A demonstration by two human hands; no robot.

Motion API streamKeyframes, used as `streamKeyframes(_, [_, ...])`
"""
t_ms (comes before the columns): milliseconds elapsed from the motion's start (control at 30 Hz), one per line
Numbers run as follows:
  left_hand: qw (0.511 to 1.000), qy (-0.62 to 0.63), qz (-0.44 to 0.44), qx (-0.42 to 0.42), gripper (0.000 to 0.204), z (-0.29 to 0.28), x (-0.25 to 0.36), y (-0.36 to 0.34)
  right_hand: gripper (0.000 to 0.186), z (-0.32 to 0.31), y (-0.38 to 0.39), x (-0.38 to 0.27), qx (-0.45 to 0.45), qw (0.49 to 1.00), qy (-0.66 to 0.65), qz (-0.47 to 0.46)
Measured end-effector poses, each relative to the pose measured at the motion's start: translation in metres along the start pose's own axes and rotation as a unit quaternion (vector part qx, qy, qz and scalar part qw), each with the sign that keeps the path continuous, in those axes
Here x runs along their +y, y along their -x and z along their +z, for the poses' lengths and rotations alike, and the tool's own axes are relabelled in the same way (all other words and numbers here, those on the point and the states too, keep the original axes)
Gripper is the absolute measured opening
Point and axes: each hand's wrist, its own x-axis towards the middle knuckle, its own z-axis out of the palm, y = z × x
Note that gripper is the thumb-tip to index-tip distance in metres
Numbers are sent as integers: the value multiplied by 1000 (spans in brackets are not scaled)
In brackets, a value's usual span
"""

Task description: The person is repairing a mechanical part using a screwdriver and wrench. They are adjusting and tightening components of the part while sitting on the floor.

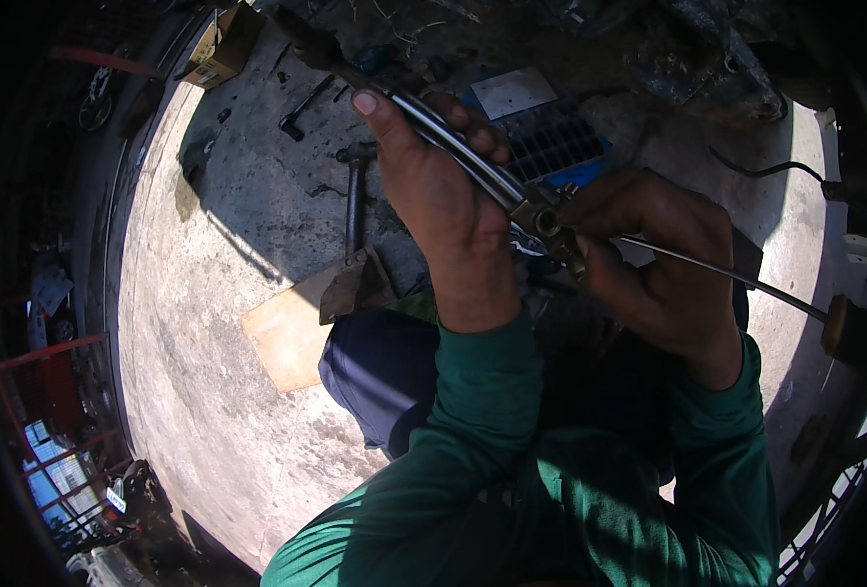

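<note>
Head view: shiny cylindrical metal shaft [472, 166], far tip lost in shadow. Long axis far-left to near-right, holed end [528, 208] near-right, above grey concrete floor [208, 333]. Left hand [441, 186] wraps shaft; right hand [663, 249] pinches holed end, fingers partly hidden.

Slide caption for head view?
Left grip around a metal shaft, right grip at its near end, above a concrete floor with hammer and compartmented tray.
</note>
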Motion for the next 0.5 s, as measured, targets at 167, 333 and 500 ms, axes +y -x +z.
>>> streamKeyframes(167, [1000,13,-6,-4,43,-3,-1,-2,12,3,0,1,14,1000,-2,-3])
streamKeyframes(333, [1000,14,-3,-13,43,-5,-1,-3,12,2,0,0,1,1000,-8,3])
streamKeyframes(500, [1000,12,-1,-12,44,-4,-1,-3,12,2,-1,1,1,1000,-1,-4])
